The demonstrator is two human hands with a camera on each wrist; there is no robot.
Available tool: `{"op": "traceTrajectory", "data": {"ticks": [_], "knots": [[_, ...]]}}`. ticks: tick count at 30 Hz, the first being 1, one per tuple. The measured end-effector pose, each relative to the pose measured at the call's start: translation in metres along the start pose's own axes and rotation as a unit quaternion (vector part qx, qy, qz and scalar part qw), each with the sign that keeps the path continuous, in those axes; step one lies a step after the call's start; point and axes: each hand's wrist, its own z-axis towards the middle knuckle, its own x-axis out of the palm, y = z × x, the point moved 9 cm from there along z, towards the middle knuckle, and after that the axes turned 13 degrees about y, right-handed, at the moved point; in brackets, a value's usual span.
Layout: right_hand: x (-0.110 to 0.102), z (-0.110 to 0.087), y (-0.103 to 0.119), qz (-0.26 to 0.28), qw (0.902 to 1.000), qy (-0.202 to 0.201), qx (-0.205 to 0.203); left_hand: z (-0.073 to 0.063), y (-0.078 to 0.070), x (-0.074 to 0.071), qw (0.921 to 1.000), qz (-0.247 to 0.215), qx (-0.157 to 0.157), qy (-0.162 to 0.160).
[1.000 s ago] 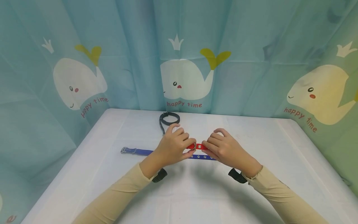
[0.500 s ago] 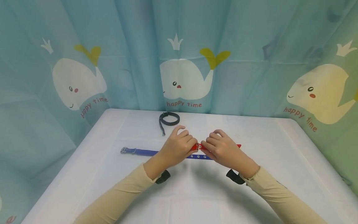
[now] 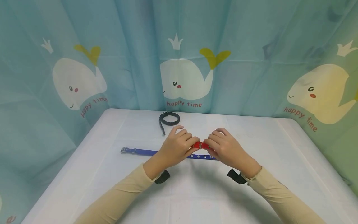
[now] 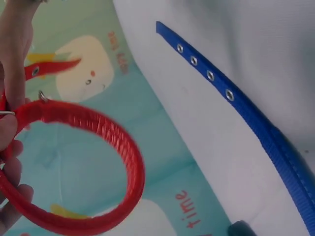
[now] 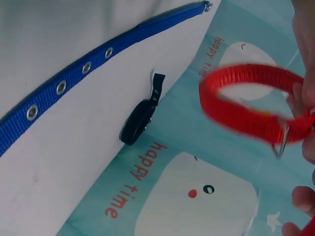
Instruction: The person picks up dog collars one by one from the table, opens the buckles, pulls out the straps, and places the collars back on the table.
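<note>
Both hands hold a red collar point(image 3: 197, 145) above the table. My left hand point(image 3: 176, 147) pinches it near the metal buckle, and my right hand point(image 3: 225, 149) pinches the strap just to the right. In the left wrist view the red collar point(image 4: 132, 172) is bent into a loop, with a pointed, eyeleted end sticking out past the fingers. A metal D-ring point(image 5: 282, 140) hangs from its band in the right wrist view. Beneath the hands lies a blue collar point(image 3: 145, 152), stretched flat, with a buckle at its left end and several eyelets toward the right.
Behind the hands, a black collar point(image 3: 174, 123) lies coiled on the white table point(image 3: 112, 130), its tail pointing forward. A blue-green curtain point(image 3: 246, 87) with whale prints hangs along the table's back edge. Dark straps point(image 3: 163, 177) show under the wrists.
The left hand has shifted slightly right with the red collar. More red strap shows between the hands now, and the tail seen beyond the right hand half a second ago is hidden in the head view.
</note>
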Motion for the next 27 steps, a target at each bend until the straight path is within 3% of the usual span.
{"op": "traceTrajectory", "data": {"ticks": [5,11,17,27], "knots": [[-0.0021,-0.0017,-0.0031,0.031,0.9995,0.001,0.007,-0.0012,-0.0003,0.0016,0.9999,-0.012,-0.003,0.007],[-0.0013,-0.0002,-0.0019,0.056,0.9984,0.003,0.000,-0.0011,-0.0029,0.0003,0.9999,-0.012,-0.001,-0.009],[0.0000,-0.0003,-0.0015,0.059,0.9983,-0.006,-0.005,-0.0011,-0.0047,-0.0039,0.9996,-0.012,0.003,-0.024],[-0.0081,0.0001,-0.0040,0.049,0.9983,-0.030,-0.005,-0.0024,-0.0009,-0.0065,0.9994,-0.029,-0.011,-0.013]]}}
